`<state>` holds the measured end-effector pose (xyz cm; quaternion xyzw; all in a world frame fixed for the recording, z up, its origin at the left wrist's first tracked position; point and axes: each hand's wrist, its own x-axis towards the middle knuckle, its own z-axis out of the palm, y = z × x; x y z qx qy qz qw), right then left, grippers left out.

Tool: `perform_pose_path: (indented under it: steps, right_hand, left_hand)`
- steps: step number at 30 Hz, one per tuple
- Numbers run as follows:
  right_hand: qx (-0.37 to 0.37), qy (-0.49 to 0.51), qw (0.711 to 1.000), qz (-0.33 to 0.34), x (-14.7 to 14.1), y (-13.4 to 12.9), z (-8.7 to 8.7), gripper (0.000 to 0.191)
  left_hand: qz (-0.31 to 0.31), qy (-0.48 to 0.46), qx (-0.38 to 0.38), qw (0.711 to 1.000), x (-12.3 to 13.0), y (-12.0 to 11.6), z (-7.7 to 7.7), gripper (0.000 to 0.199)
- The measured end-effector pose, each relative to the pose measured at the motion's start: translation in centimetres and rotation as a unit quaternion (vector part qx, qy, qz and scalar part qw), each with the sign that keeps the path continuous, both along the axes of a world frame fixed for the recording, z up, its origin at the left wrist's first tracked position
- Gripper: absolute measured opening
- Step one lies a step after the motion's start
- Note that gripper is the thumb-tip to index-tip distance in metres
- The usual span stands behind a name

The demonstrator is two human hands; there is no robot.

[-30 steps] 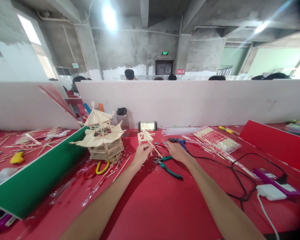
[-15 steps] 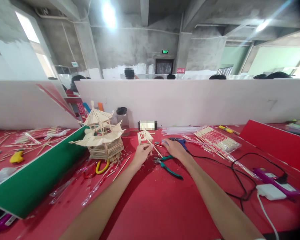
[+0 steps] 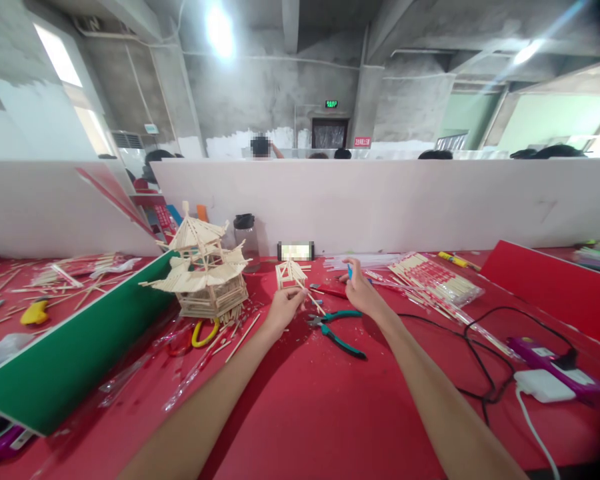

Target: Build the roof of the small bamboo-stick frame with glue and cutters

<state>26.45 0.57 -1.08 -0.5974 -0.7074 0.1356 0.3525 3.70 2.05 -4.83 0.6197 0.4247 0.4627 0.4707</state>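
Note:
My left hand (image 3: 285,310) is closed in a pinch on a thin wooden stick (image 3: 319,306), which slants down to the right. Just behind it stands a small wooden stick frame (image 3: 290,272) with a pointed roof. My right hand (image 3: 363,292) is raised with its fingers curled around a blue hot glue gun (image 3: 350,271), mostly hidden by the hand; a black cord trails off behind it. Between my hands lie green-handled pliers (image 3: 337,333), spread apart. Beyond them is a red-handled tool (image 3: 330,290), partly covered by my right hand.
A larger wooden pavilion model (image 3: 207,273) stands left, beside a green board (image 3: 90,340) and yellow-handled scissors (image 3: 205,333). Bundled sticks (image 3: 430,283) lie right, near a purple power strip (image 3: 555,363) and white charger (image 3: 544,385). A phone (image 3: 295,251) leans against the white partition (image 3: 405,200).
My right hand has lifted from the table and shifted slightly right, closing on the glue gun. The red-handled tool beneath has come into view. My left hand stays in place with the stick.

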Motion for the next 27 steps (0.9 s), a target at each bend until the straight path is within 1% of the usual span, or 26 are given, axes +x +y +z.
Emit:
perform_pose_path:
  steps: [1, 2, 3, 5, 7, 10, 12, 15, 20, 21, 23, 27]
  right_hand:
    - [0.031, 0.038, 0.999, 0.016, -0.2, 0.0, 0.3, 0.060]
    - [0.055, 0.071, 0.995, 0.032, -0.5, -0.1, 0.5, 0.057]
    - [0.071, 0.101, 0.991, 0.049, -0.8, -0.1, 0.6, 0.051]
    - [0.088, 0.170, 0.978, 0.080, -1.4, -0.1, 0.8, 0.035]
    - [0.086, 0.256, 0.957, 0.106, -2.1, -0.1, 0.8, 0.029]
    - [0.038, 0.388, 0.905, 0.168, -2.9, -0.3, 0.7, 0.036]
    - [-0.012, 0.431, 0.876, 0.217, -3.4, -0.5, 0.5, 0.046]
    - [-0.056, 0.443, 0.858, 0.256, -4.0, -1.0, 0.3, 0.059]
    - [-0.064, 0.494, 0.816, 0.294, -4.8, -1.4, 0.2, 0.061]
    - [-0.061, 0.493, 0.814, 0.300, -4.8, -1.4, 0.2, 0.062]
    - [-0.052, 0.478, 0.824, 0.301, -4.9, -1.4, 0.2, 0.061]
    - [-0.036, 0.450, 0.855, 0.255, -5.1, -1.2, -0.2, 0.039]
  left_hand:
    - [0.000, -0.002, 0.001, 1.000, 0.0, 0.1, 0.0, 0.046]
    - [-0.001, -0.004, 0.001, 1.000, 0.0, 0.1, 0.0, 0.046]
    - [-0.003, -0.006, 0.001, 1.000, 0.0, 0.1, 0.0, 0.046]
    - [-0.007, -0.009, -0.002, 1.000, 0.1, 0.0, 0.1, 0.046]
    - [-0.007, -0.013, -0.006, 1.000, 0.1, -0.1, 0.2, 0.046]
    - [-0.004, -0.014, -0.008, 1.000, 0.2, -0.3, 0.4, 0.046]
    - [-0.005, -0.014, -0.006, 1.000, 0.2, -0.4, 0.4, 0.046]
    - [-0.009, -0.017, -0.006, 1.000, 0.2, -0.5, 0.5, 0.045]
    - [-0.013, -0.020, -0.008, 1.000, 0.2, -0.5, 0.6, 0.045]
    - [-0.012, -0.019, -0.007, 1.000, 0.2, -0.5, 0.5, 0.045]
    - [-0.011, -0.017, -0.003, 1.000, 0.2, -0.5, 0.5, 0.044]
    - [-0.016, -0.020, 0.004, 1.000, 0.1, -0.4, 0.5, 0.043]
